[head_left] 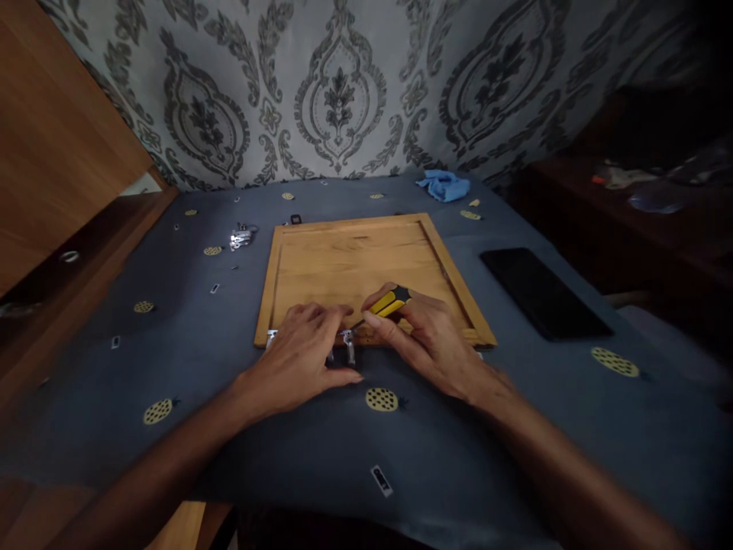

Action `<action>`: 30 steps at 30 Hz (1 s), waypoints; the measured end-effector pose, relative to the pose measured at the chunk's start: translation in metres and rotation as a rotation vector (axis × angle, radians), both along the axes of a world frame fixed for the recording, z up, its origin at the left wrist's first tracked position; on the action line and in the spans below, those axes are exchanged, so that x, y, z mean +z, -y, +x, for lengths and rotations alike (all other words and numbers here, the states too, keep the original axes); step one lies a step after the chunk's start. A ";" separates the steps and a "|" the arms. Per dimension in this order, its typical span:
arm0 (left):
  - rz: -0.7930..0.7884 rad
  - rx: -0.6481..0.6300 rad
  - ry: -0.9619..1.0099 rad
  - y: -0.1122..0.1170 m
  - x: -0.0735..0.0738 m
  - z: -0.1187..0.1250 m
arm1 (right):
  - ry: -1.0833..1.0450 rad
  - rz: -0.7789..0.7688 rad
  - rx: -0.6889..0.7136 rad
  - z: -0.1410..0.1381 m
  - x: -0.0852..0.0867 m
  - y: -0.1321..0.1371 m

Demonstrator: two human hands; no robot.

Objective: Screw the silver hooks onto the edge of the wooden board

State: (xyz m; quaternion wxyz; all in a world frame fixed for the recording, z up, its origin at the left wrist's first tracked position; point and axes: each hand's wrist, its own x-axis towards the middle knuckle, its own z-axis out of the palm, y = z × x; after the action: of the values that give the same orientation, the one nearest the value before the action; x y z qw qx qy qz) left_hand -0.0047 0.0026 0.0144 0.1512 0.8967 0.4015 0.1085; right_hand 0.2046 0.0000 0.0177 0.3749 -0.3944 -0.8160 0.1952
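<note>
Hinge (pixel 349 347) at the wooden panel's (pixel 355 256) near edge — flat left hand (pixel 301 357) presses it steady — right hand (pixel 429 340) grips the screwdriver (pixel 389 302).

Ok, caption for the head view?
Left hand on a metal hinge against a wooden panel; right hand holds a screwdriver.

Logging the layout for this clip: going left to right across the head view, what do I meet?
Pile of metal fittings → left hand → right hand gripping a yellow-black screwdriver → black phone.
</note>
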 end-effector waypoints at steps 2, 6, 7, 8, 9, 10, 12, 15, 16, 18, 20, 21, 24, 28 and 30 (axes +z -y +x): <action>0.000 0.007 0.010 0.000 -0.001 0.000 | -0.009 0.008 0.007 -0.001 0.000 0.000; -0.002 0.021 0.034 0.000 -0.002 0.000 | -0.021 0.025 0.009 -0.001 0.001 0.000; -0.004 0.026 0.039 0.000 -0.003 0.000 | -0.018 0.028 0.007 -0.001 0.001 0.000; -0.004 0.030 0.044 -0.001 -0.003 0.000 | -0.014 0.032 0.004 -0.001 0.001 0.000; -0.003 0.034 0.049 -0.001 -0.004 0.000 | -0.014 0.037 0.001 -0.001 0.001 -0.001; -0.002 0.036 0.053 0.000 -0.004 0.000 | -0.017 0.043 -0.001 -0.001 0.000 -0.001; -0.003 0.041 0.058 0.000 -0.004 0.001 | -0.025 0.053 -0.003 -0.002 0.000 -0.001; -0.012 0.052 0.057 0.000 -0.005 0.001 | -0.040 0.084 -0.033 -0.002 -0.002 0.000; -0.015 0.057 0.055 0.000 -0.005 0.002 | -0.047 0.100 -0.052 -0.002 -0.002 0.001; -0.024 0.064 0.053 0.001 -0.006 0.002 | -0.066 0.123 -0.105 -0.001 -0.001 0.004; -0.035 0.063 0.056 0.001 -0.006 0.002 | -0.075 0.126 -0.150 0.000 0.000 0.007; -0.040 0.061 0.060 0.001 -0.006 0.002 | -0.080 0.120 -0.168 0.000 0.001 0.009; -0.034 0.057 0.072 0.001 -0.007 0.002 | -0.080 0.091 -0.177 0.001 0.002 0.012; -0.011 0.054 0.060 0.001 -0.007 0.001 | -0.045 0.060 -0.159 0.000 0.002 0.010; -0.002 0.052 0.053 0.002 -0.007 0.001 | -0.035 0.045 -0.137 -0.002 0.000 0.009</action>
State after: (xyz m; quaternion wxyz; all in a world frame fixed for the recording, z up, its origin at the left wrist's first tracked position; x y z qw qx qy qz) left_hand -0.0033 0.0011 0.0075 0.1599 0.8826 0.4207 0.1359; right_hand 0.2027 -0.0090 0.0181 0.4105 -0.4374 -0.7845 0.1573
